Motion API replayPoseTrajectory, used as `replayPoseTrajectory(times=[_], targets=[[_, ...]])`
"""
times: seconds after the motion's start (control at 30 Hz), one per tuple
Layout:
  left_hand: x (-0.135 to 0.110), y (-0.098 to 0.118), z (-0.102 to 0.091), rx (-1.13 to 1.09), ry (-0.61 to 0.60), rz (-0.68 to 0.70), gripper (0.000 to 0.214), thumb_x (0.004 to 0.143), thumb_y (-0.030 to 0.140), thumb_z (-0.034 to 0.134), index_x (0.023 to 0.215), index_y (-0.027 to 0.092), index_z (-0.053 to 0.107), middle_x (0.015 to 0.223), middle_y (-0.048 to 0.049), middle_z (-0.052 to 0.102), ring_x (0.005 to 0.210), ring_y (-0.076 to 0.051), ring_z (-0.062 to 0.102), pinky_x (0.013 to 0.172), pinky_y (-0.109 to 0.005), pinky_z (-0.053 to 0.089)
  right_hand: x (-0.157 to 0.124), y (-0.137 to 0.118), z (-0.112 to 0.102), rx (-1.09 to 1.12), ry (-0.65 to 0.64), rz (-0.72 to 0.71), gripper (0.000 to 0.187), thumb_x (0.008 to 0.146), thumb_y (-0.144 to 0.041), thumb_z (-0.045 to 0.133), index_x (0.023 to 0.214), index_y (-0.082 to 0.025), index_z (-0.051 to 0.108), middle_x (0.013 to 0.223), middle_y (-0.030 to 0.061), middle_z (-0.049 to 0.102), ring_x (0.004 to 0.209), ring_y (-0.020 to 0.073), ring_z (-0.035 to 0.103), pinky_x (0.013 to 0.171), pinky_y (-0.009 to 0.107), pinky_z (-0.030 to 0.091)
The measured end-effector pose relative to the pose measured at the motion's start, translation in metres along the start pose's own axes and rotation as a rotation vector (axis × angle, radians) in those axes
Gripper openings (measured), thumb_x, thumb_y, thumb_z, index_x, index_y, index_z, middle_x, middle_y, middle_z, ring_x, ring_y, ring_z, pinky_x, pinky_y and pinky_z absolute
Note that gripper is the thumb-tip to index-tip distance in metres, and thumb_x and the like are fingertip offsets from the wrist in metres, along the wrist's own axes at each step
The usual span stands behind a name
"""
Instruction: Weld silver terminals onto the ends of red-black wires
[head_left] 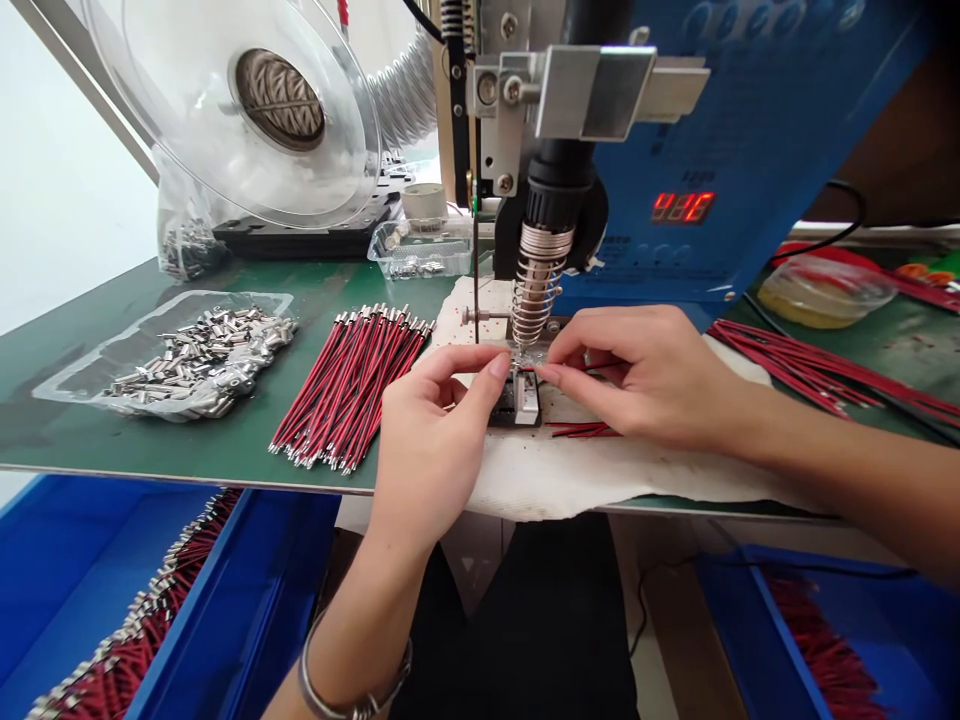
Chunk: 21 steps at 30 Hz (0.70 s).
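Observation:
My left hand [435, 425] and my right hand [637, 375] meet under the soldering iron tip [534, 300] of the blue machine [750, 130]. Both pinch at a small metal fixture [525, 398] on the white cloth [570, 475]. My right hand's fingers close on a thin red-black wire [581, 428] at the fixture. What my left thumb and forefinger pinch is too small to make out. A bundle of red-black wires [349, 385] lies left of my left hand.
A clear bag of small metal terminals [199, 355] sits at the left on the green mat [82, 420]. More red wires [817, 370] lie at the right. Blue bins [247, 600] below hold finished wires. A clear solder spool [255, 100] hangs above.

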<state>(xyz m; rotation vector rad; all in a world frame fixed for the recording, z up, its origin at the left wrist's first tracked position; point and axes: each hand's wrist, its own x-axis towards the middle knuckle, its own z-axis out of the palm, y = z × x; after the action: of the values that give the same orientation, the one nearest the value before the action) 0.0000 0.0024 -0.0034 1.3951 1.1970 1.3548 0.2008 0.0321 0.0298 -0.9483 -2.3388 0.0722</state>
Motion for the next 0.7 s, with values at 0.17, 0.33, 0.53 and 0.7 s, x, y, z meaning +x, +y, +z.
replayPoseTrajectory(times=[0.17, 0.33, 0.53, 0.7], targets=[[0.0003, 0.0014, 0.0003, 0.016, 0.048, -0.01, 0.025, 0.088, 0.045, 0.074, 0.096, 0.022, 0.077, 0.073, -0.0011, 0.066, 0.056, -0.011, 0.046, 0.052, -0.024, 0.035, -0.0001, 0.0008, -0.0002, 0.019, -0.011, -0.006, 0.012, 0.093, -0.021, 0.062, 0.081, -0.022, 0.066, 0.072, -0.0005, 0.067, 0.056, 0.0131, 0.052, 0.055, 0.031, 0.038], [-0.0004, 0.0005, -0.0005, 0.015, 0.018, -0.011, 0.026, 0.089, 0.047, 0.074, 0.096, 0.022, 0.077, 0.087, -0.0034, 0.073, 0.065, -0.012, 0.054, 0.058, -0.024, 0.042, 0.0008, 0.0007, -0.002, 0.047, -0.012, -0.039, 0.012, 0.093, -0.019, 0.063, 0.081, -0.02, 0.066, 0.073, -0.0001, 0.067, 0.059, 0.0128, 0.054, 0.055, 0.03, 0.039], [-0.0008, 0.0011, -0.0002, 0.019, 0.021, -0.028, 0.025, 0.089, 0.048, 0.074, 0.095, 0.023, 0.076, 0.078, -0.0017, 0.069, 0.059, -0.011, 0.049, 0.052, -0.023, 0.037, 0.0004, 0.0021, -0.003, 0.063, -0.029, -0.085, 0.013, 0.093, -0.017, 0.061, 0.081, -0.021, 0.065, 0.073, 0.0003, 0.066, 0.06, 0.0134, 0.054, 0.056, 0.031, 0.04], [-0.0017, 0.0048, 0.0013, 0.051, 0.038, -0.048, 0.022, 0.088, 0.045, 0.074, 0.093, 0.023, 0.076, 0.06, 0.002, 0.054, 0.048, -0.009, 0.034, 0.044, -0.025, 0.022, 0.0013, 0.0014, -0.0046, 0.077, -0.057, -0.083, 0.015, 0.093, -0.018, 0.059, 0.08, -0.023, 0.062, 0.072, 0.0002, 0.066, 0.058, 0.0141, 0.051, 0.055, 0.032, 0.039]])
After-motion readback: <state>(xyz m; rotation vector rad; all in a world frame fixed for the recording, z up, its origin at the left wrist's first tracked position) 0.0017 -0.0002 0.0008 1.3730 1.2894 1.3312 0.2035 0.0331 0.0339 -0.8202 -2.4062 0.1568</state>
